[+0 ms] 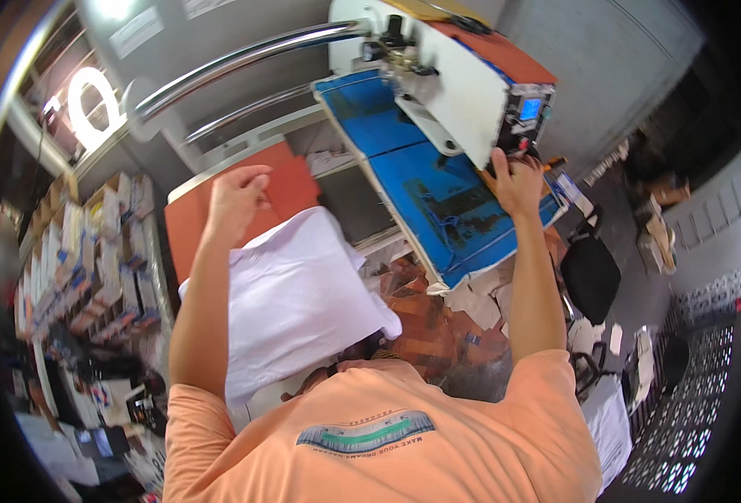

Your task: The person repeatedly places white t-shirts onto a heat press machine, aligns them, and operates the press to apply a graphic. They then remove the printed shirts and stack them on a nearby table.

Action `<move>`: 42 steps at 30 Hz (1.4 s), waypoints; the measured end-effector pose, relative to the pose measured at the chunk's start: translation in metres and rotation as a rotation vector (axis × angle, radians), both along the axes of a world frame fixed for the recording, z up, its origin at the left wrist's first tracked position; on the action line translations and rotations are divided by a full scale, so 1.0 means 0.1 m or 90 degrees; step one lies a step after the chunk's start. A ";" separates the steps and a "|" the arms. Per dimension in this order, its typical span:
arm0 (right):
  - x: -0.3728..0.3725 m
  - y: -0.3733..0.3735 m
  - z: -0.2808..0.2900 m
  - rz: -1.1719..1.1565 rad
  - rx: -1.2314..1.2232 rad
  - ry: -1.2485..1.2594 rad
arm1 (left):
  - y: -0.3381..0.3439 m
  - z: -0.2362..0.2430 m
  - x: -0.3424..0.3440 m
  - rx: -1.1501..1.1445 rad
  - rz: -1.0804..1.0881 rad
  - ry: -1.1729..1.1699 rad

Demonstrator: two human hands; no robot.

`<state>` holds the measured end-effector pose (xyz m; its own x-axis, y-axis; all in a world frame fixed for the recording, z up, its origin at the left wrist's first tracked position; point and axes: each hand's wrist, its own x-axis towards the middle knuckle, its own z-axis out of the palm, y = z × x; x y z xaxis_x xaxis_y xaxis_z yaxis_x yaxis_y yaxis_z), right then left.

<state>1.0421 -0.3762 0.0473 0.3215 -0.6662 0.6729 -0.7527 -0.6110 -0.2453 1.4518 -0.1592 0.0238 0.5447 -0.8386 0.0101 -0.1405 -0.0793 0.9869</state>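
Note:
My left hand (237, 194), its fingers loosely bent and apart, holds nothing over the orange-red pad (187, 220). Just below it a white cloth garment (295, 302) lies across the pad, partly behind my left forearm. At the upper right, my right hand (517, 183) is closed on the front of a heat press (462, 84), by the red button under its small blue screen; the part gripped is mostly hidden by my fingers. The press stands over a blue board (391, 168) with dark patches and creases.
Chrome rails (244, 70) run behind the pad. Stacked boxes and cartons (102, 260) fill the left, near a glowing ring light (93, 109). A black chair (588, 277) is at the right. Paper scraps (488, 302) lie below the board.

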 end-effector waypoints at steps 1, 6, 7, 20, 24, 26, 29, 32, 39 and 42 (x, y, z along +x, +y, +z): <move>-0.04 0.00 0.03 0.003 0.018 0.002 | -0.18 0.05 -0.29 -0.013 -0.071 0.121; -0.16 -0.09 0.08 0.079 -0.030 0.020 | -0.61 -0.17 -1.23 -0.222 -0.177 0.490; -0.18 -0.11 0.07 0.096 -0.024 0.019 | -0.57 -0.25 -1.26 -0.274 -0.153 0.502; 1.39 1.00 0.43 0.161 0.018 -0.109 | 2.57 -1.66 1.50 0.161 0.367 -0.256; 2.43 0.61 -1.57 0.237 0.123 0.024 | 2.30 -2.05 1.59 0.134 0.168 -0.032; 2.30 0.52 -2.18 0.223 0.362 0.096 | 2.23 -1.53 1.52 0.387 0.113 -0.193; 2.47 1.01 -1.24 0.145 0.526 0.145 | 2.85 -1.20 1.59 0.175 0.220 -0.143; 2.06 1.13 -0.79 0.197 0.470 0.148 | 3.05 -0.79 1.34 0.245 0.092 -0.277; 1.33 1.04 0.10 0.385 0.502 0.245 | 3.30 -0.07 1.08 0.225 0.072 -0.275; 1.05 1.13 0.35 0.400 0.605 0.234 | 3.56 0.16 0.97 0.163 0.145 -0.064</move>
